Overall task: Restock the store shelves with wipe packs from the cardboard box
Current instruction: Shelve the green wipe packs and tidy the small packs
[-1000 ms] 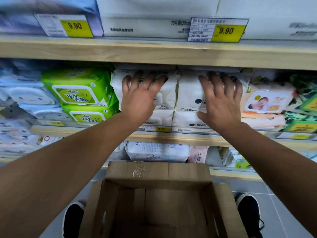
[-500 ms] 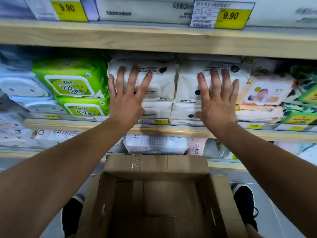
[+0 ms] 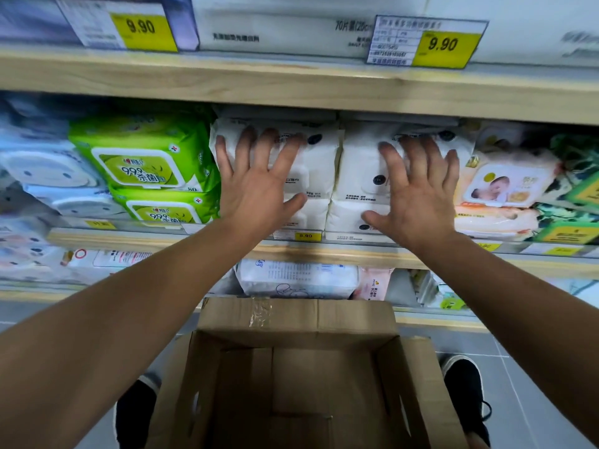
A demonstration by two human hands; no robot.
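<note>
An open cardboard box (image 3: 301, 377) is being kept below and nearer than both hands, between two dark shoes (image 3: 466, 393), and no packs are being shown inside it. Beyond it, the left hand (image 3: 256, 189) is being pressed flat, fingers spread, against the left stack of white wipe packs (image 3: 319, 170), and the right hand (image 3: 418, 196) is being laid open in the same way on the right stack of white wipe packs (image 3: 359, 176); nothing is being gripped. The stacks are being held side by side on the wooden shelf (image 3: 340, 254). Green wipe packs (image 3: 142, 157) are being displayed left of the left hand, baby-picture packs (image 3: 509, 186) right of the right hand. Above the hands, yellow price tags (image 3: 444, 45) are being shown.
</note>
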